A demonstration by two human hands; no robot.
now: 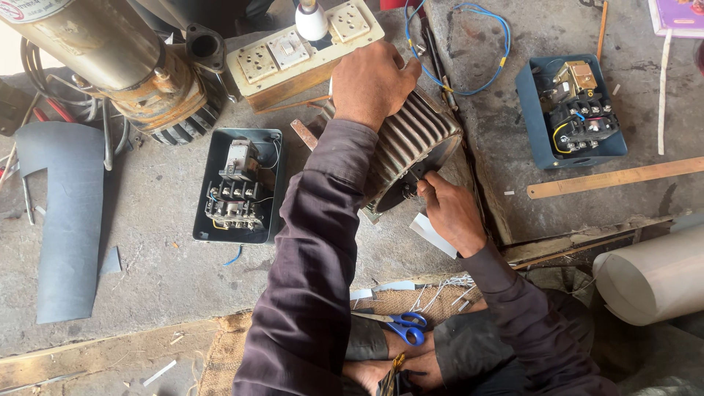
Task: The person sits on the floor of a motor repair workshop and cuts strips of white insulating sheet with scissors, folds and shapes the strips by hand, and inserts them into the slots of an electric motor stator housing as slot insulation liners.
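Observation:
A grey ribbed motor housing (414, 139) lies tilted on the concrete floor in front of me. My left hand (370, 81) rests on top of it, fingers curled over its upper edge, gripping it. My right hand (447, 209) is at the housing's dark open end, fingertips pinching a small part or wire at the rim (412, 187); what exactly it pinches is too small to tell. Both arms wear dark purple sleeves.
A cream switchboard (301, 51) with a white bulb stands beyond the housing. Two open blue boxes of electrical starter parts lie left (238, 183) and right (572, 114). A rusty pump (132, 66), blue wire (469, 44), blue-handled scissors (403, 326), wooden strip (616, 177) and a white roll (653, 275) surround me.

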